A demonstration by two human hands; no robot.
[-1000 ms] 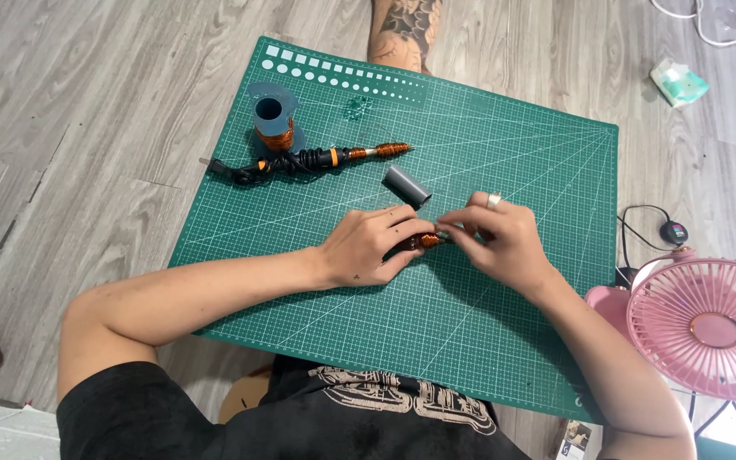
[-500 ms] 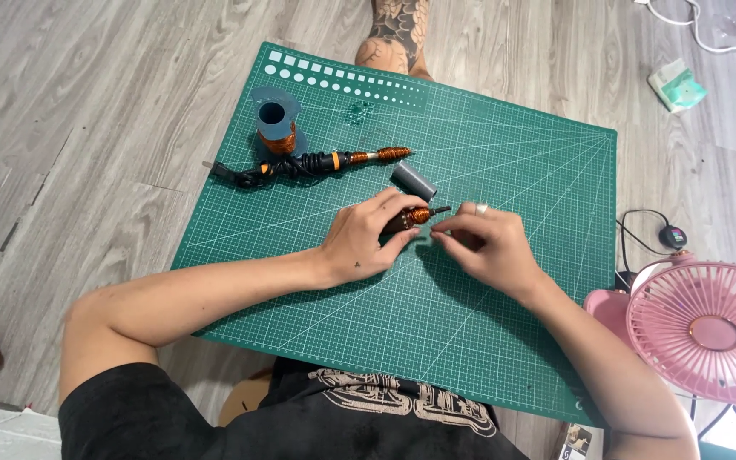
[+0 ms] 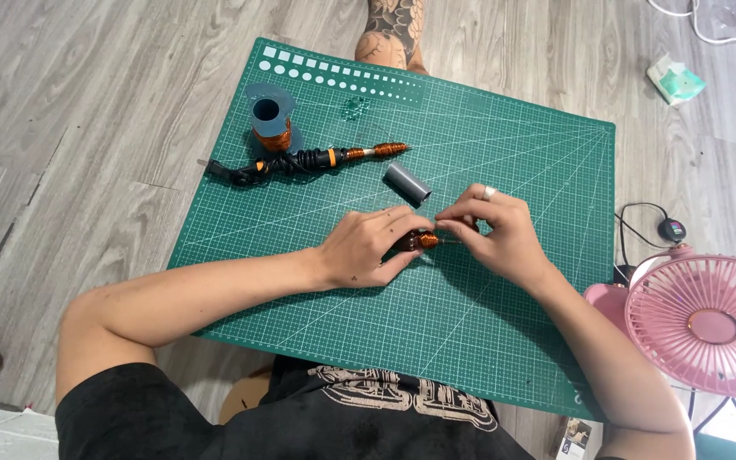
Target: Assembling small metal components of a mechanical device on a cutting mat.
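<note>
Holding small copper-wound coil (image 3: 420, 241) | left hand (image 3: 368, 249) clasps it | right hand (image 3: 496, 234) fingertips pinch its end

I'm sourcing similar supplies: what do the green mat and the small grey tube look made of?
Green mat: likely flexible vinyl or rubber, matte, with a printed white grid. Grey tube: probably plastic, smooth, dull, evenly coloured and hollow-looking; painted metal can't be ruled out.
</note>
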